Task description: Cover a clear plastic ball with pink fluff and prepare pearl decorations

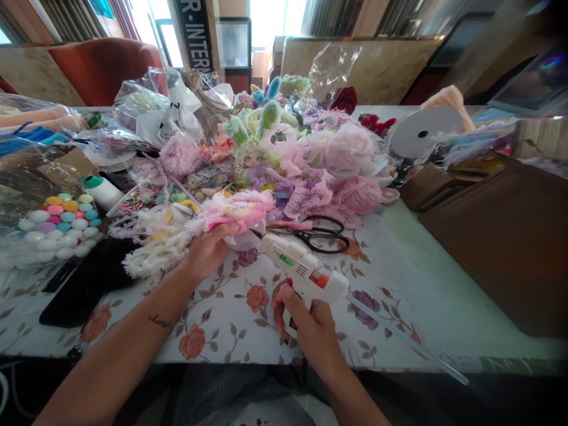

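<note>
My right hand (310,322) is wrapped round the handle of a white hot glue gun (293,260), its dark nozzle pointing up and to the left. A long clear glue stick (408,337) sticks out of the gun's back end. My left hand (213,248) is closed on a fluffy pink and yellow yarn piece (239,208), with a whitish translucent part below it. The nozzle tip is close to that piece; whether they touch I cannot tell. Just behind the gun lie black-handled scissors (326,235). Cream fluffy yarn (155,251) rests beside my left wrist.
A heap of pink ruffled trim (306,177), yarn and a doll with green ears (251,154) fills the back. Bagged pompoms (62,225) and a black phone-like object (89,284) are at left. A cardboard box (497,236) and a white spool (423,133) stand at right.
</note>
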The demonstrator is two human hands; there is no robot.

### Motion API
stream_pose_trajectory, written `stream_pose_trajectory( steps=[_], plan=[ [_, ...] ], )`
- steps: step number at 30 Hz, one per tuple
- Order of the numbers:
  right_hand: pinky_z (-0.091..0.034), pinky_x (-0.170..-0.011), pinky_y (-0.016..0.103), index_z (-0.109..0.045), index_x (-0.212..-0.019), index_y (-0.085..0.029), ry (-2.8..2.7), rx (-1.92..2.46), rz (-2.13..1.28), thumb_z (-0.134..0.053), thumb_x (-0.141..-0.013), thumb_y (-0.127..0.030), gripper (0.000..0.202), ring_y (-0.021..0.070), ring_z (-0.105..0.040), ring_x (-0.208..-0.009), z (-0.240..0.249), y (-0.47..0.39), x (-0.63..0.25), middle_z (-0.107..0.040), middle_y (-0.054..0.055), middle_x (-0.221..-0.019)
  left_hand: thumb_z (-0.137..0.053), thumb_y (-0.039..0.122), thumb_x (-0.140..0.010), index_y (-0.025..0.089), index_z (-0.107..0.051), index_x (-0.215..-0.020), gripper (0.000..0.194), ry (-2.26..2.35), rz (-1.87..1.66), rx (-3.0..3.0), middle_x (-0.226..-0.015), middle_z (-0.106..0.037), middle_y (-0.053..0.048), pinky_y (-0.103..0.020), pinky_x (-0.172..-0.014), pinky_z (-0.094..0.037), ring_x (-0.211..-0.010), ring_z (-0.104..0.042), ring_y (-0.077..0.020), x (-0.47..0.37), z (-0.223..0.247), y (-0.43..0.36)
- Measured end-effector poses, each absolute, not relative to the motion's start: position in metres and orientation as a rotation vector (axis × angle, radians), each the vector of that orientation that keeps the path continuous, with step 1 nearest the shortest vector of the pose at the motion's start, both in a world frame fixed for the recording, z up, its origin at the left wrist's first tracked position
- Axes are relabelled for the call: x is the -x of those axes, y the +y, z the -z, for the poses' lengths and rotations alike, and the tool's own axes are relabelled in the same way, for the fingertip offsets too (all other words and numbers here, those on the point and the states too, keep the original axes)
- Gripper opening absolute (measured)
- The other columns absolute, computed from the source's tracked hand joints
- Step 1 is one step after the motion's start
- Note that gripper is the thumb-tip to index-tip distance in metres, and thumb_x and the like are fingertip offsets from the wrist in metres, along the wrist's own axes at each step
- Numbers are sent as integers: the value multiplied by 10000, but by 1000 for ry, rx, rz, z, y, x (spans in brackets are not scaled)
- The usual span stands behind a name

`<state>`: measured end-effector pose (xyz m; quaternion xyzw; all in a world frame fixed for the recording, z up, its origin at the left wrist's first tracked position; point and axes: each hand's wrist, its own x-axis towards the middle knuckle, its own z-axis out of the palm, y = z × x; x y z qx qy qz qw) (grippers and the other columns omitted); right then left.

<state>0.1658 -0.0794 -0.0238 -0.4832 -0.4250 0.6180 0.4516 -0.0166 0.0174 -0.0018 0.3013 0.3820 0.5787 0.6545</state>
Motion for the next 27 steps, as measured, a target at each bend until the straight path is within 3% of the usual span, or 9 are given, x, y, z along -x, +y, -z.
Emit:
stream_pose_trajectory(
  steps=[10, 27],
  plan=[
    [-348, -366, 191, -572, -658, -162, -1003, 1203, -1502, -629, -802, -532, 401, 81, -418, -366, 21, -79, -167, -501, -24, -410, -799, 237, -614, 146, -751, -673, 119, 864, -1329, -683, -729, -726, -34, -280, -732, -499, -749, -655, -174, 19, 5, 20],
    [-360, -388, 197, -554, -659, -169, -1006, 1193, -1507, -590, -828, -552, 421, 79, -411, -383, 13, -78, -165, -506, -24, -424, -801, 236, -581, 161, -745, -637, 109, 869, -1319, -665, -695, -711, -29, -268, -674, -507, -683, -625, -155, 19, 2, 19]
  ],
)
